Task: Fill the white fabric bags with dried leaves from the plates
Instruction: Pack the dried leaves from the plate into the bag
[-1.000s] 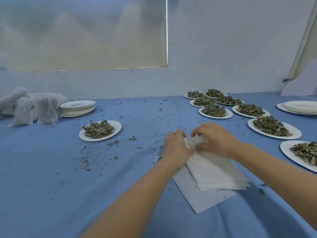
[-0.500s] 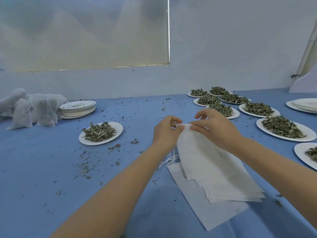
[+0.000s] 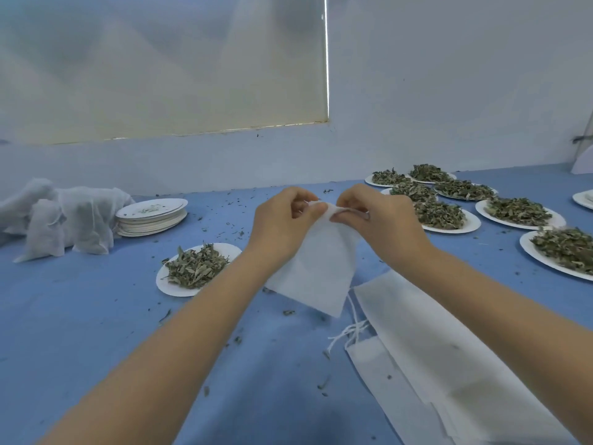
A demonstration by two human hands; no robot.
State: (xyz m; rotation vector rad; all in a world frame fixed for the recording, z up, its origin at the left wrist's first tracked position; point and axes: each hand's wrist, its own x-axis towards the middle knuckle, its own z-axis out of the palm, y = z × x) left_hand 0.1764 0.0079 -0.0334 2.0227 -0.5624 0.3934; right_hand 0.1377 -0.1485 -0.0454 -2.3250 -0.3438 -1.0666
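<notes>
One flat white fabric bag (image 3: 316,268) hangs in the air over the blue table, pinched at its top edge by both hands. My left hand (image 3: 282,226) grips the left side of the opening and my right hand (image 3: 380,223) the right side. A stack of flat white bags (image 3: 426,358) with drawstrings lies on the table below my right forearm. A white plate of dried leaves (image 3: 195,268) sits just left of my left wrist. Several more leaf-filled plates (image 3: 442,216) stand at the right.
Filled white bags (image 3: 61,220) lie heaped at the far left beside a stack of used plates (image 3: 152,216). Another plate stack (image 3: 584,199) sits at the right edge. Leaf crumbs are scattered over the blue tablecloth (image 3: 80,316). A wall runs behind the table.
Both hands have lifted one bag up off the stack, and it now hangs free above the table; the stack stays on the cloth.
</notes>
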